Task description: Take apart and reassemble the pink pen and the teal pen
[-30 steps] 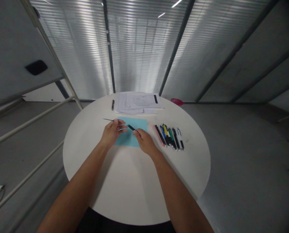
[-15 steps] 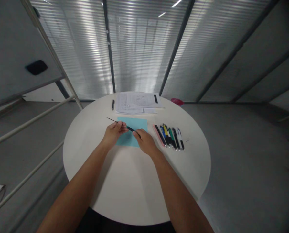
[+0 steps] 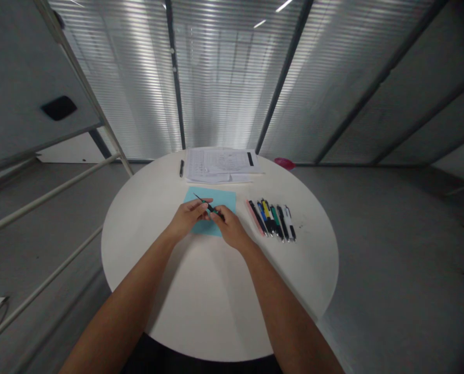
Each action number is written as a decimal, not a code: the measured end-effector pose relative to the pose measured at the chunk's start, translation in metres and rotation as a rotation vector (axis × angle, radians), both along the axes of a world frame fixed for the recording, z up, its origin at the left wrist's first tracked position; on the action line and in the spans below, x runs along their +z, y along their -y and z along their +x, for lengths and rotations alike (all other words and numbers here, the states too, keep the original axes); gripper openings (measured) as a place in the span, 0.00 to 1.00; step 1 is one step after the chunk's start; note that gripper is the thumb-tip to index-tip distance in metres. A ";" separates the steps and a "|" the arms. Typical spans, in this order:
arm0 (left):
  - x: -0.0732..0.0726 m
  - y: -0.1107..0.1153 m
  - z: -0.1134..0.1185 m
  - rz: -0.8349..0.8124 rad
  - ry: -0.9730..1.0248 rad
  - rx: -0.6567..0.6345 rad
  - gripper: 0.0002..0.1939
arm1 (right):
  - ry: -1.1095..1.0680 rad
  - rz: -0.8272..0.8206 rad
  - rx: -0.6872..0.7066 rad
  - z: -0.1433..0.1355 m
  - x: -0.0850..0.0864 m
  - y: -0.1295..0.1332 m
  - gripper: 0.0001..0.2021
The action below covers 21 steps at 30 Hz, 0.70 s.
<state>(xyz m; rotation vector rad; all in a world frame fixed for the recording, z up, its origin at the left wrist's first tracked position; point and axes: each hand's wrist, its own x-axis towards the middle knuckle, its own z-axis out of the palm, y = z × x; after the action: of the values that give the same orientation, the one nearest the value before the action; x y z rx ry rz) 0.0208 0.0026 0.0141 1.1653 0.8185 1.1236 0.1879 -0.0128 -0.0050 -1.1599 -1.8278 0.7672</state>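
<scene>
Above a light blue sheet (image 3: pixel 226 196), both my hands work on a slim dark pen in parts. My left hand (image 3: pixel 186 218) pinches a thin dark refill (image 3: pixel 198 197), whose narrow end points up and left. A black pen barrel (image 3: pixel 218 213) with a bit of green near its front is in the closed fingers of my right hand (image 3: pixel 231 226). The parts lie in one line between the hands. Fingers hide where they meet, so I cannot tell how far the refill is inside the barrel.
Right of the sheet lies a row of several pens (image 3: pixel 271 221) in various colours. Printed papers (image 3: pixel 220 163) are at the back of the round white table (image 3: pixel 212 311), with a dark pen (image 3: pixel 181 168) beside them. A white-framed rack (image 3: pixel 53 192) stands at left.
My left hand has moved right, closer to my right hand. Less of the thin refill sticks out at upper left. My right hand has stayed nearly in place.
</scene>
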 end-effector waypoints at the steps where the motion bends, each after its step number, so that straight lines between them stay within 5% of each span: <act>1: 0.001 0.001 0.000 0.009 -0.019 0.011 0.19 | -0.010 -0.006 0.001 0.000 0.001 0.000 0.12; 7: 0.003 -0.001 -0.004 0.081 -0.108 0.059 0.18 | -0.033 -0.026 -0.013 -0.001 0.003 0.001 0.12; 13: -0.010 -0.020 -0.037 0.342 -0.626 0.483 0.12 | -0.072 0.005 -0.201 0.010 -0.001 -0.005 0.13; 17: -0.029 -0.030 -0.050 0.405 -1.050 0.474 0.13 | 0.187 0.066 -0.293 0.017 0.000 -0.006 0.12; 21: -0.037 -0.030 -0.045 0.420 -1.229 0.405 0.14 | 0.317 0.092 -0.257 0.015 0.003 -0.003 0.11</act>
<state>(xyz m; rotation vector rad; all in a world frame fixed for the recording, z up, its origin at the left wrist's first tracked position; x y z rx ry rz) -0.0246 0.0321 -0.0231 2.1555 1.8650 0.8222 0.2026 -0.0093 -0.0024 -1.4845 -1.8928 0.3633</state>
